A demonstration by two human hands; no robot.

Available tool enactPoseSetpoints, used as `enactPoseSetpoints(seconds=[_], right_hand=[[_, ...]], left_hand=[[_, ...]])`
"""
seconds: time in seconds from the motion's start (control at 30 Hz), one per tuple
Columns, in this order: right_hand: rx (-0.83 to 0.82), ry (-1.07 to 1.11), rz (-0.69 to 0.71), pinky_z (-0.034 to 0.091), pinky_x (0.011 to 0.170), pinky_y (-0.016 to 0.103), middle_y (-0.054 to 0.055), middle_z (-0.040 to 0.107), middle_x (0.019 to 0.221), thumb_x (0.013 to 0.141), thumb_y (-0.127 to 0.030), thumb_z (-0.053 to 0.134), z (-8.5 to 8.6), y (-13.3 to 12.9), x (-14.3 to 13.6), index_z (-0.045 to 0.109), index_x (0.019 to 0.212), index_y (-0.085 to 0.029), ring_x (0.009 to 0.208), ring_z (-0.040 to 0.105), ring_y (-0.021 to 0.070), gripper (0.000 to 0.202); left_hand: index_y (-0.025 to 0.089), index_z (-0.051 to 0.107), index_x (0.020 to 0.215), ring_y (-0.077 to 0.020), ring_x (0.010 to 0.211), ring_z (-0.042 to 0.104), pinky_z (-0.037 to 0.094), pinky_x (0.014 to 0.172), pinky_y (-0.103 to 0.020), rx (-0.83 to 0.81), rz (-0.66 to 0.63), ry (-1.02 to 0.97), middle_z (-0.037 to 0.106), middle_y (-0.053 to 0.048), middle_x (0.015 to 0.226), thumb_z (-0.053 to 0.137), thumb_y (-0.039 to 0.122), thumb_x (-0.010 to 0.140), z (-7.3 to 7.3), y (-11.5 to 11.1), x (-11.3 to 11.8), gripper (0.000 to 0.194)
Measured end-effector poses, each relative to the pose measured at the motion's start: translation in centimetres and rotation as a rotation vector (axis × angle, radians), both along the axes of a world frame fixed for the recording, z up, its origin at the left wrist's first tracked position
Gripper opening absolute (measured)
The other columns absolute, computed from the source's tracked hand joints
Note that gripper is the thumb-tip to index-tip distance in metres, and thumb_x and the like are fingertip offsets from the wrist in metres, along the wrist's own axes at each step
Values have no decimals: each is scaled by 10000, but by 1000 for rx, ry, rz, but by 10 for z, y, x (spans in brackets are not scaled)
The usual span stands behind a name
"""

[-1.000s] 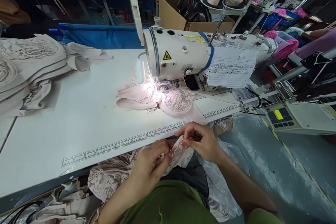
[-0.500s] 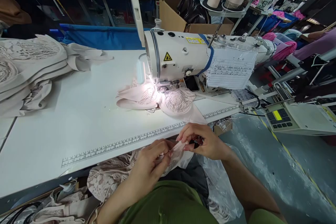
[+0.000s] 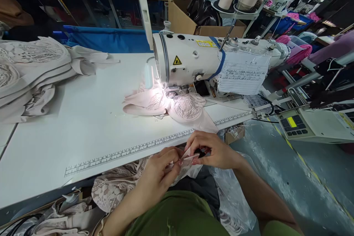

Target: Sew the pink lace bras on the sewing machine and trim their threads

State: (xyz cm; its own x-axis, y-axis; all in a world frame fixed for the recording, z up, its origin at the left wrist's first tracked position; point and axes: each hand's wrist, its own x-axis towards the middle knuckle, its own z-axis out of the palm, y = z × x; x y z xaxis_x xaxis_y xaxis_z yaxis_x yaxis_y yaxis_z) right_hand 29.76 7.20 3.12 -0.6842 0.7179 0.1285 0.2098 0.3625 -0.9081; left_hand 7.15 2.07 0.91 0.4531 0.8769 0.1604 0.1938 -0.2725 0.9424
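Note:
Over my lap, just off the table's front edge, my left hand [image 3: 159, 169] pinches a thin, pale pink piece of fabric [image 3: 188, 163]. My right hand [image 3: 215, 149] grips the same piece from the other side, thumb and fingers closed. A small dark object [image 3: 199, 152] shows inside the right hand; its kind is hidden. Under the needle area of the white sewing machine [image 3: 185, 57] lies a pale pink lace bra [image 3: 186, 108], one end reaching the table edge by my right hand. Patterned lace bra pieces [image 3: 110, 188] hang below my left hand.
Stacked beige bra pieces [image 3: 41, 70] lie at the table's left. A printed ruler [image 3: 129, 151] runs along the front edge. A phone [image 3: 201, 87] rests behind the machine bed, a control box [image 3: 312, 121] stands at right, and a clear plastic bag [image 3: 235, 199] hangs beside my lap.
The pale fabric between my fingertips has shifted and folded slightly, with small finger movements. Both hands stay in almost the same place; the bra at the machine lies as before.

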Motion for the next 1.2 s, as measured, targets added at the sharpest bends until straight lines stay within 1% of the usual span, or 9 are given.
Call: enactPoseSetpoints(seconds=[0.17, 0.33, 0.63, 0.8, 0.9, 0.93, 1.03, 1.1, 1.2], right_hand=[[-212, 38, -82, 490, 542, 236, 74, 722, 933, 924, -370, 674, 1, -1, 2, 689, 868, -183, 599, 589, 107, 196], [-452, 195, -238, 490, 486, 221, 48, 709, 908, 842, -403, 762, -2, -7, -4, 577, 719, -172, 473, 521, 51, 321], [-328, 217, -385, 392, 444, 209, 18, 673, 806, 826, -386, 776, -8, -14, -14, 508, 671, -187, 476, 448, 49, 368], [-269, 227, -378, 386, 475, 221, 26, 659, 828, 858, -346, 746, -7, -16, -15, 504, 704, -198, 527, 471, 70, 322], [-214, 217, -383, 409, 512, 232, 18, 653, 822, 870, -345, 728, -5, -20, -17, 503, 747, -212, 552, 489, 84, 289], [-198, 209, -381, 417, 526, 233, 14, 655, 816, 873, -340, 724, -5, -21, -19, 501, 765, -216, 563, 500, 89, 277], [-189, 179, -382, 437, 549, 229, -3, 657, 791, 879, -330, 716, -5, -24, -22, 509, 831, -227, 589, 540, 100, 236], [-193, 158, -392, 439, 543, 227, -4, 657, 799, 882, -352, 718, -7, -24, -22, 539, 871, -228, 589, 549, 101, 219], [-164, 147, -405, 423, 522, 234, -8, 619, 739, 935, -453, 643, -11, -21, -15, 585, 842, -213, 536, 526, 95, 264]], left_hand=[[209, 458, 778, -121, 835, 591, 420, 703, -205, -9, -6, -4, 639, -27, 943, 427, 150, 990, 1, 1, 0, 223], [209, 447, 757, -125, 801, 600, 437, 687, -213, 49, 11, 13, 659, -40, 932, 432, 143, 980, 6, 1, 1, 233], [206, 467, 765, -124, 833, 631, 476, 718, -208, 131, 48, 53, 679, -50, 962, 425, 129, 970, 2, -1, 3, 222], [214, 456, 743, -143, 817, 646, 503, 686, -220, 39, 102, 76, 686, -55, 936, 424, 156, 954, 0, -1, 5, 221], [209, 561, 929, -191, 934, 677, 533, 677, -241, -18, 159, 83, 704, -89, 1068, 522, 198, 903, -1, 1, 10, 48], [206, 590, 1014, -208, 953, 683, 541, 686, -254, -24, 175, 91, 715, -91, 1084, 571, 224, 881, -1, 2, 12, 136], [212, 698, 958, -212, 819, 696, 524, 647, -254, -68, 222, 88, 757, -43, 872, 647, 312, 860, -2, 4, 19, 149], [210, 722, 766, -182, 674, 663, 478, 576, -231, -133, 271, 54, 715, -12, 684, 641, 344, 869, -2, 5, 22, 188], [192, 735, 698, -129, 514, 537, 384, 482, -207, -269, 306, -19, 621, 14, 542, 650, 375, 850, -1, 7, 24, 253]])
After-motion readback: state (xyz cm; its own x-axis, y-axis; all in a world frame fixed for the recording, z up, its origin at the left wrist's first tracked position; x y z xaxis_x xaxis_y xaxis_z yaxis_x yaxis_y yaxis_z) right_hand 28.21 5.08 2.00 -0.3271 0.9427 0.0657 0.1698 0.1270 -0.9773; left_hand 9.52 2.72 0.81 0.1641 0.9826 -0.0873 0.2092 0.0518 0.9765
